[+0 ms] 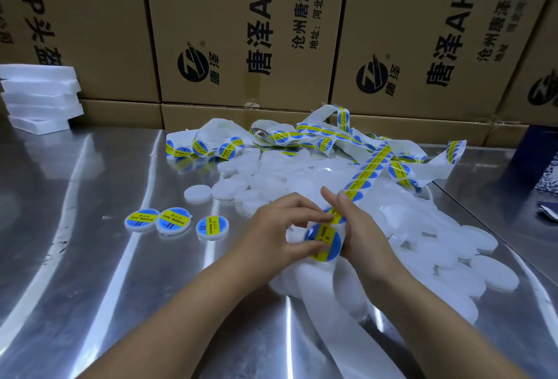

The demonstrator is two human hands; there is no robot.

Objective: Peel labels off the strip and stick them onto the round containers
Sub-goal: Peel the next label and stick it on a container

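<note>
Left hand fingers pinch a round label; right hand fingers curl round the strip running toward 1 o'clock. Blank containers crowd 3 o'clock; labelled containers at 9 o'clock, open worktop around. Label's underside hidden.

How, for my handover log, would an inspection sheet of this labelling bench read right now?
Surface: shiny steel table, glare streaks.
Job's things: tangled strip of round blue-and-yellow labels; three labelled round white containers at left; pile of unlabelled white plastic containers.
Clutter: spent white backing tape.
Grippers: left hand pinches one label; right hand holds the strip.
Cables: nothing seen.
Surroundings: brown cardboard boxes; stacked white foam slabs.
</note>
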